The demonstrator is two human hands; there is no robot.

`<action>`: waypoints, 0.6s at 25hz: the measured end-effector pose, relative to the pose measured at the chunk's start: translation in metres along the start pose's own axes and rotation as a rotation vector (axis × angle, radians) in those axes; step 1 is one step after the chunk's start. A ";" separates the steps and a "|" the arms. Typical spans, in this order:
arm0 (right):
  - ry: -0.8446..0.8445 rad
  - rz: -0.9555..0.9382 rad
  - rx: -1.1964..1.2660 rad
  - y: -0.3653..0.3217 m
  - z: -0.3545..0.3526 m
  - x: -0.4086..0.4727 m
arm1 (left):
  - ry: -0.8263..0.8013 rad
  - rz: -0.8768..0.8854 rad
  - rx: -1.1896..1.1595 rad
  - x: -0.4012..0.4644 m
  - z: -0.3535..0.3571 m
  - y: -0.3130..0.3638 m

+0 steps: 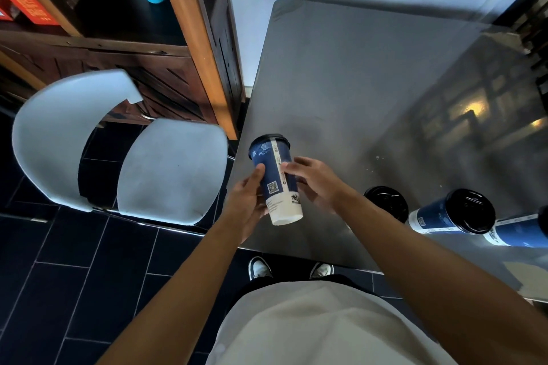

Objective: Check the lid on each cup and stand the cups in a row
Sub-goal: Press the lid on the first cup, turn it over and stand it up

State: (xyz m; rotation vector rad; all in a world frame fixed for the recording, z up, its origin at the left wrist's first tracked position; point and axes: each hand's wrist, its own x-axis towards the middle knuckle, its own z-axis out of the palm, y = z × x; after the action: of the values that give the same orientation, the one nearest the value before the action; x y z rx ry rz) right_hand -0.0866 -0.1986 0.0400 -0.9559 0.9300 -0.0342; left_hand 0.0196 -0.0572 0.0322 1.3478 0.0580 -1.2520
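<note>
I hold a tall blue paper cup [274, 178] in the air above the near left part of the bench [350, 92], tilted so its black lid [269, 137] points away from me and its white base faces me. My left hand [246, 201] wraps the lower left side of the cup, its thumb pressed up along the wall, so that grip is curled round the cup. My right hand [311, 184] meets the cup from the right, fingertips [286, 166] touching the pale seam strip while the fingers curve round the far side; that grip also holds the cup. Along the near edge of the bench, to my right, three more lidded cups stand close together: one [387, 203] just beyond my right forearm, showing mostly its black lid, a second [453, 216] beside it with its blue wall visible, and a third [522, 231] cut off at the right edge of view. A pale blue chair [118, 151] stands on the dark tiled floor [59, 261] off the bench's left edge.
</note>
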 end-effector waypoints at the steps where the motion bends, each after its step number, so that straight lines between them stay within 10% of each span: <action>1: -0.043 0.000 -0.060 0.000 -0.004 -0.002 | 0.007 0.034 0.038 0.002 -0.006 0.000; 15: 0.282 -0.206 -0.376 -0.023 0.002 0.047 | 0.002 0.342 0.514 0.074 0.007 0.038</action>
State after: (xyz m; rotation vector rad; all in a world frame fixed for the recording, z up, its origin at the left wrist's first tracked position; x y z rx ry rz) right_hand -0.0479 -0.2305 0.0259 -1.4196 1.1165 -0.1774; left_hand 0.0715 -0.1185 0.0114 1.7095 -0.5038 -1.0057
